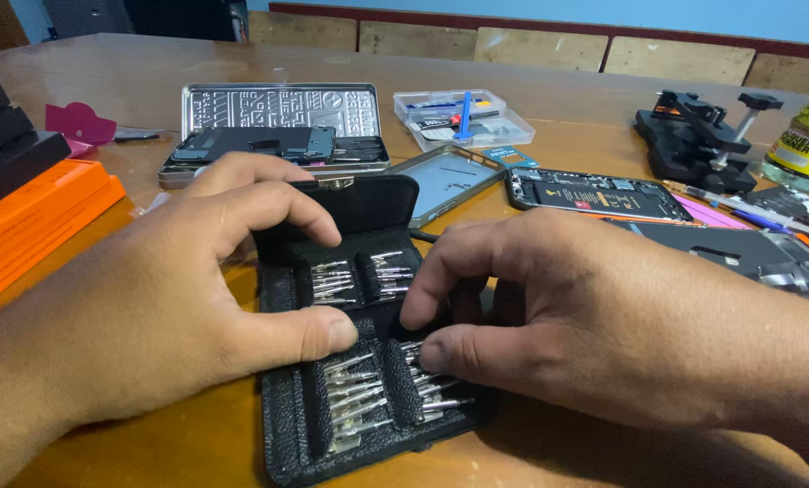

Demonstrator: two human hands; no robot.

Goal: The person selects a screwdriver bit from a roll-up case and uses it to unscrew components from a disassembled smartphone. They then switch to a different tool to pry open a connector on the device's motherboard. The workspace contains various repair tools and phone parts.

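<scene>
While both of our hands rest on it, the black bit case (pixel 368 217) lies unfolded near the front middle of the wooden bench (pixel 151 72), its rows of silver screwdriver bits (pixel 355 393) held under elastic loops. Our left hand (pixel 165 307) spreads over the case's left side, the thumb pressing at the fold between the upper and lower rows and the forefinger curled onto the upper flap; its fingers are loosely bent and grip nothing. Our right hand (pixel 594 316) lies on the case's right side, forefinger tip touching the fold and thumb resting on the lower right row of bits; we cannot tell whether its fingers pinch a bit. Behind the case stand an embossed metal tray (pixel 278 108) carrying a dark phone part, a clear plastic box (pixel 463 117) and an opened phone body (pixel 598 194). Orange foam-lined trays (pixel 34 217) sit at the left edge.
</scene>
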